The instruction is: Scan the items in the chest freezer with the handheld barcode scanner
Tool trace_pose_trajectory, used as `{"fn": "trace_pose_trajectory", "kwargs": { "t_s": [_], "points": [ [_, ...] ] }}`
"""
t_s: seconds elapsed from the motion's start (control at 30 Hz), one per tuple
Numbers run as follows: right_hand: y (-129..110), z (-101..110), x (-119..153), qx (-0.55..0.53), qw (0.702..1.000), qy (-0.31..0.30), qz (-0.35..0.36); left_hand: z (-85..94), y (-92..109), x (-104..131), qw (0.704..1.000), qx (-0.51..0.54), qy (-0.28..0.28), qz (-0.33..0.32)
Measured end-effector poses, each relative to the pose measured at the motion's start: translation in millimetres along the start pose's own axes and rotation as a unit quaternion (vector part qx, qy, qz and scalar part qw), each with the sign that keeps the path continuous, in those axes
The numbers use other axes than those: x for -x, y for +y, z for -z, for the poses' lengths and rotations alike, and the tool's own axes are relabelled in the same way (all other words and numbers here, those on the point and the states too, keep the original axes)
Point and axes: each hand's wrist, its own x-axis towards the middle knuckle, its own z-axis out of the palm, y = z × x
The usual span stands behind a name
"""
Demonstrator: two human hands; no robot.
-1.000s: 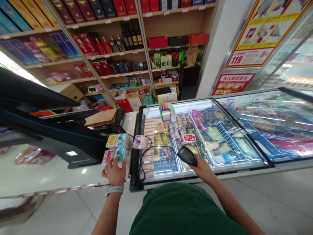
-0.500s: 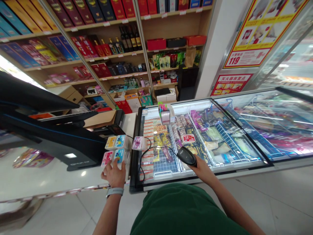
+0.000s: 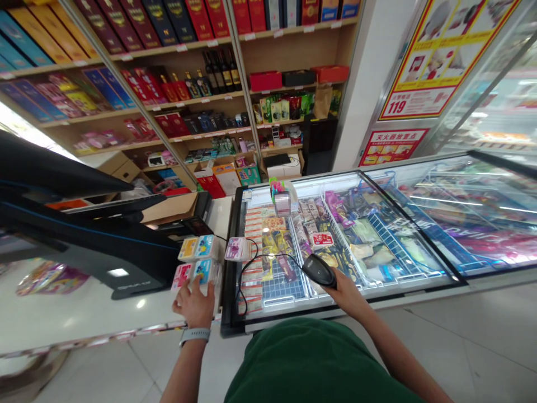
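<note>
In the head view my right hand is wrapped round the handle of a black barcode scanner, which is over the freezer's glass top. A black cable runs from the scanner leftward across the glass. My left hand, with a grey watch band at the wrist, has its fingers apart at the near edge of several small stacked packs. Nearest to its fingers are a blue pack and a pink pack; whether they touch cannot be made out. Behind these sit a yellow pack and another blue pack.
On the freezer lie a purple-and-white pack and a red pack. A black monitor-like machine stands on the white counter at left. Shelves with boxes and bottles rise behind.
The view has shifted slightly. My left hand stays by the packs with its fingers spread, and my right hand still holds the scanner in nearly the same place.
</note>
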Motion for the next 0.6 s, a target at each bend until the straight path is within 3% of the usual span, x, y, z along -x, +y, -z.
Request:
{"fn": "trace_pose_trajectory", "kwargs": {
  "t_s": [0.6],
  "points": [
    [-1, 1, 0, -0.019, 1.000, 0.002, 0.009, 11.2, 18, -9, 0.999, 0.013, -0.027, -0.018]
  ]
}}
